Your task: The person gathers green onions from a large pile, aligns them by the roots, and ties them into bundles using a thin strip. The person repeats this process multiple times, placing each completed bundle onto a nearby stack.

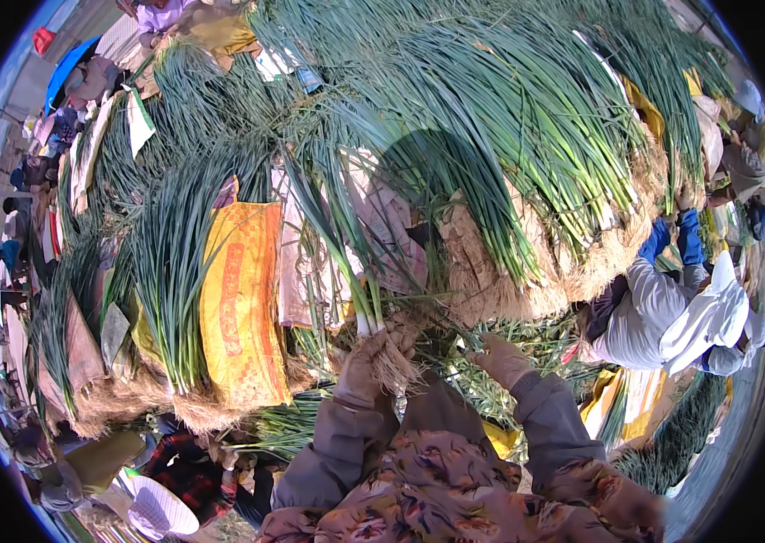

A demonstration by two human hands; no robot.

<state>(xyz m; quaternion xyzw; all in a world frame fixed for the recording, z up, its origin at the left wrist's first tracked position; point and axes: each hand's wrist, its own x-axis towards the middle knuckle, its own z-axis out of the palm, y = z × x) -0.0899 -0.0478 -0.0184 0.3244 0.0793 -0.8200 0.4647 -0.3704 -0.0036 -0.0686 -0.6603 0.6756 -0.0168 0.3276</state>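
Observation:
My gloved left hand (361,372) grips a few green onions (367,313) just above their stringy pale roots. The white bases are at the fist, and the long green leaves stretch up and away from me. To the right, apart from the roots, is my gloved right hand (501,361), its fingers pointing left. Dark green leaf strands (465,337) lie at its fingertips; whether it pinches any of them is unclear. Beyond the left hand is a pale woven sack (393,254) with loose leaves lying across it.
A large pile of green onions (545,149) fills the far right, roots towards me. An orange-yellow woven sack (243,305) lies left beside another onion bundle (175,285). Leaf scraps (525,339) litter the ground. Co-workers crouch at right (661,312) and lower left (185,468).

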